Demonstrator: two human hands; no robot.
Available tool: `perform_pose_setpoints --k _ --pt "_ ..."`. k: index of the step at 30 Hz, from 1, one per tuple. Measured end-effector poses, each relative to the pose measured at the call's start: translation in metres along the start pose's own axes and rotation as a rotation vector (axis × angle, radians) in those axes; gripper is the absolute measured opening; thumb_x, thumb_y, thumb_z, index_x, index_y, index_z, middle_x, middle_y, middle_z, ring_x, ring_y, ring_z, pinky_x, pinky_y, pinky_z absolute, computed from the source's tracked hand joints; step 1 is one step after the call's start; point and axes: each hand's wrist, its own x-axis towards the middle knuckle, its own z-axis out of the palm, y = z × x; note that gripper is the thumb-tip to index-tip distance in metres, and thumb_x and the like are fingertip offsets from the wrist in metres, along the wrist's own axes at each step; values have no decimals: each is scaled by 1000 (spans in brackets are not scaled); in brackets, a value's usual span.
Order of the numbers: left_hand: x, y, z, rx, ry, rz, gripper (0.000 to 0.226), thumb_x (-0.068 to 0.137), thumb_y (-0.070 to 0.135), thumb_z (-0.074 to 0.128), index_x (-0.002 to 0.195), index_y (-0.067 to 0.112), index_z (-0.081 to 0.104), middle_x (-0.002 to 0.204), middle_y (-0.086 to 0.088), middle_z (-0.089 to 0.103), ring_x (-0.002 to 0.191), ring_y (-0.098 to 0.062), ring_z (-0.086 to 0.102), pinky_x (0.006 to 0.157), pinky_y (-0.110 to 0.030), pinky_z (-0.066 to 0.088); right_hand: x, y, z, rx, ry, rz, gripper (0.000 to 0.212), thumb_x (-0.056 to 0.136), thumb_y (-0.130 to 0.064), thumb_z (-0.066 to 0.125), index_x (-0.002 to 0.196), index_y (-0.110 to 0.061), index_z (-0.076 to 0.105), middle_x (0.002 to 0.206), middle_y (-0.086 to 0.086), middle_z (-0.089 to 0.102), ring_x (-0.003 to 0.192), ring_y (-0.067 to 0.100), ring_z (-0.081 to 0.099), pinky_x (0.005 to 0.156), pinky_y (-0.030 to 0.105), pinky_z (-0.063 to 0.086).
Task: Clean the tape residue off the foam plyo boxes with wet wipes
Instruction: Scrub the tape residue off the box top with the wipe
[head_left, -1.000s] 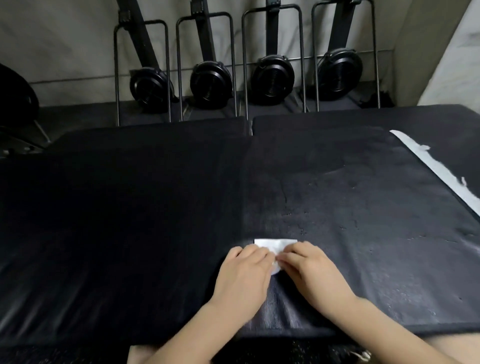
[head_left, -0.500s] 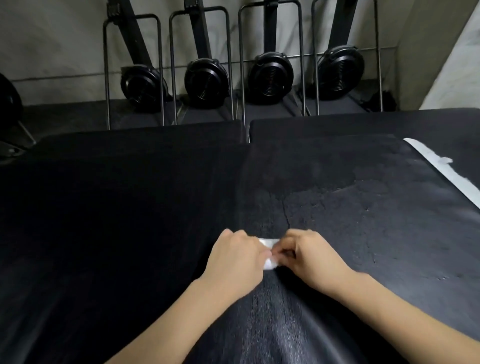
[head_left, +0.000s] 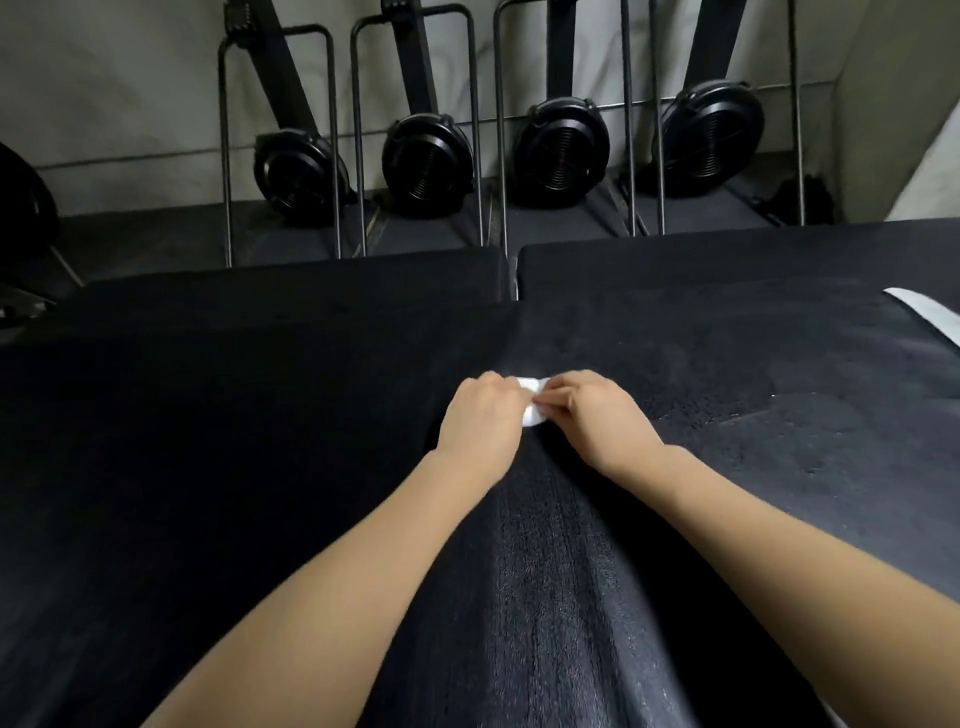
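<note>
Head view: your left hand (head_left: 480, 431) and right hand (head_left: 597, 421) both pinch the wipe (head_left: 531, 409), now bunched small and pushed farther up the box (head_left: 701, 467) than a second ago. Wet streak behind; tape strip (head_left: 930, 314) looks untouched.

We are in a gym: four rowers (head_left: 431, 161) stand stored upright against a pale wall (head_left: 130, 78), their black flywheel housings in a row, and black foam plyo boxes (head_left: 260, 415) fill the foreground.
</note>
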Motion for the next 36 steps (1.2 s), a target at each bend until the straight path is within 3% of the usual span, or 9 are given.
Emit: perform_pose_setpoints --k 3,8,12,14,18,20,23,32,36 --pt "12 -2 -7 34 -67 8 38 88 4 48 116 24 64 101 3 64 87 -20 48 80 -33 39 7 7 4 15 11 51 18 98 -24 64 105 -22 80 106 0 69 102 23 61 84 42 53" --pt "-35 11 -20 -24 -18 72 38 83 5 53 113 25 65 87 0 65 76 -20 48 73 -29 28 -34 -7 -15 -16 -17 -70 13 88 -25 67 89 -23 81 80 -1 65 76 22 63 71 40 53" --pt "-61 17 -18 53 -91 173 35 52 5 70 79 27 69 57 10 52 52 -14 47 56 -26 36 -58 -16 -26 -30 -31 -168 12 89 -27 71 96 -25 81 86 -8 70 77 15 66 73 32 54" --pt "-50 16 -21 119 3 183 30 45 6 64 68 26 67 53 10 49 48 -12 45 52 -24 37 -46 -14 -19 -53 -34 -162 11 88 -22 72 94 -23 80 88 -6 70 80 18 65 73 35 56" --pt "3 -1 -13 117 5 131 25 80 10 62 103 18 67 88 1 62 79 -19 54 75 -30 40 12 4 -7 -54 -39 -91 13 90 -14 69 94 -19 80 99 -1 71 92 23 65 79 40 56" --pt "33 -17 -6 105 102 74 29 87 8 56 112 19 66 91 0 62 75 -23 46 74 -30 36 46 19 -2 -43 -45 -32 15 94 -18 66 98 -19 80 101 0 69 97 22 63 81 41 55" --pt "80 -39 8 62 -34 1 40 92 7 45 126 22 58 91 -1 53 77 -20 31 78 -31 28 91 39 5 -66 -68 29 18 97 -24 61 99 -20 79 101 0 64 98 21 60 80 40 53" --pt "157 -51 16 63 -99 -26 50 93 4 38 121 43 55 70 8 40 85 -19 42 88 -36 30 159 81 12 -79 -64 115 21 97 -23 59 93 -18 79 100 0 61 92 21 59 80 38 51" --pt "157 -42 13 99 -112 -2 22 101 16 42 96 35 52 84 4 58 77 -21 41 84 -35 31 150 77 6 -84 -90 180 20 90 -24 59 84 -15 76 86 2 62 82 28 64 70 42 54"
